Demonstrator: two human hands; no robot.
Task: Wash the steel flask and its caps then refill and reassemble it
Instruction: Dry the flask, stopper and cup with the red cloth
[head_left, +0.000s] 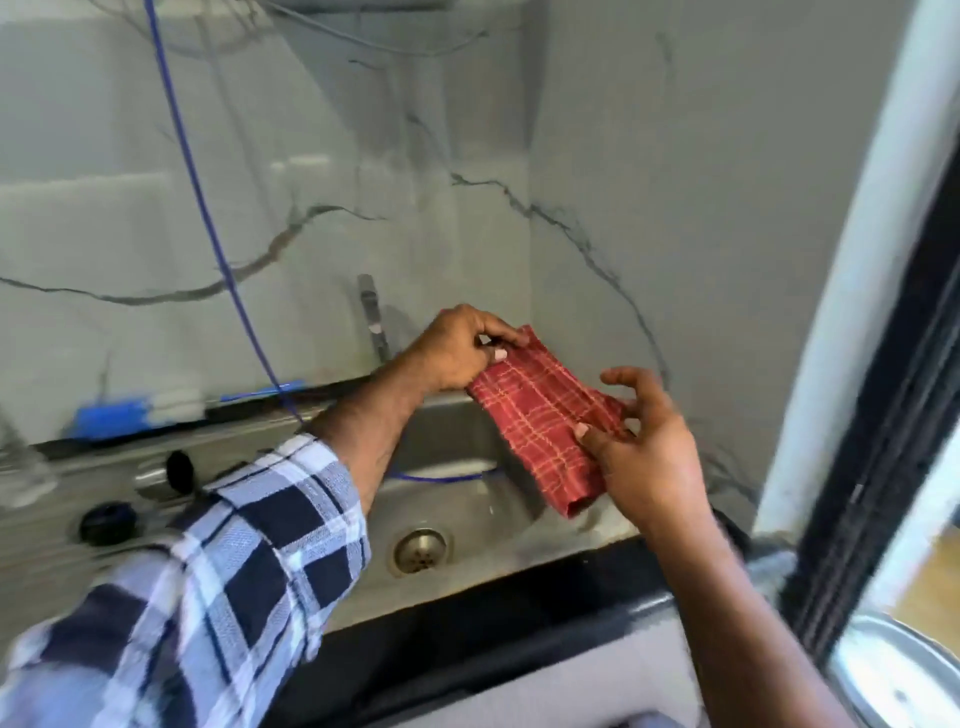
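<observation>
The sink (467, 525) lies below both hands, steel, basin bare apart from the drain (422, 551) under the left forearm. No water is seen running from the tap (373, 317), which stands just behind the left hand. The counter (62, 519) extends left of the left sleeve.

The flask (156, 475) is lying on its side on that counter, well left of both hands, dark mouth turned toward the camera; it is blurred, so wetness cannot be told. A black cap (108, 521) sits near the flask, closer to the camera. A second cap is not made out.

A red cloth (545, 421) is held folded over the sink between the hands. Its far top edge is pinched by the left hand (457, 348), thumb and fingers closed on it. Its near right edge is pinched by the right hand (644, 447) between thumb and forefinger, the other fingers spread loose above it.

The step is judged to be readying the cloth, probably for wiping the flask. It is done well if the cloth is opened or refolded into a flat pad and kept above the basin floor so it stays dry. The flask must then be fetched from the left; a one-hand grip on the cloth is best settled first. Steel may be slippery if wet, so the body should be gripped through the cloth.

A blue tube (208, 208) hangs left of the left hand and runs into the sink; it is best left unsnagged.
</observation>
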